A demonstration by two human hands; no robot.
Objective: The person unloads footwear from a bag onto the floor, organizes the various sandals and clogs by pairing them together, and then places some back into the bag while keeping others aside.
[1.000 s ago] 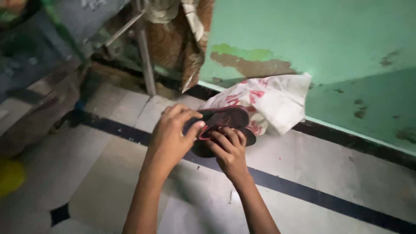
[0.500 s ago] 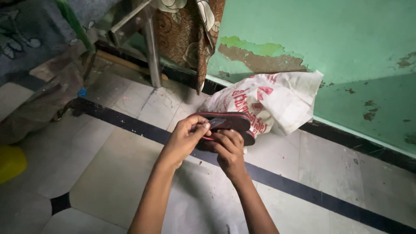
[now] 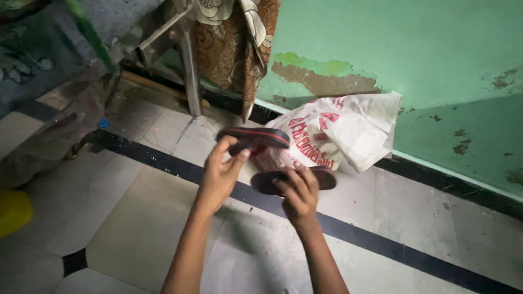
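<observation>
Head camera, looking down: the left hand [image 3: 220,174] grips a dark flat rubber slipper with a red edge stripe [image 3: 255,137], thumb and fingers pinched on its near end, and holds it raised above the floor. Beside it, the right hand [image 3: 298,193] clasps a second dark slipper [image 3: 305,178], held lower and just apart from the first. Behind both lies a crumpled white plastic bag with red print [image 3: 338,133] against the green painted wall [image 3: 403,60]. Below spreads a pale tiled floor with a black border strip [image 3: 163,163]. A metal leg [image 3: 189,68] stands beside a brown floral cloth [image 3: 234,49].
</observation>
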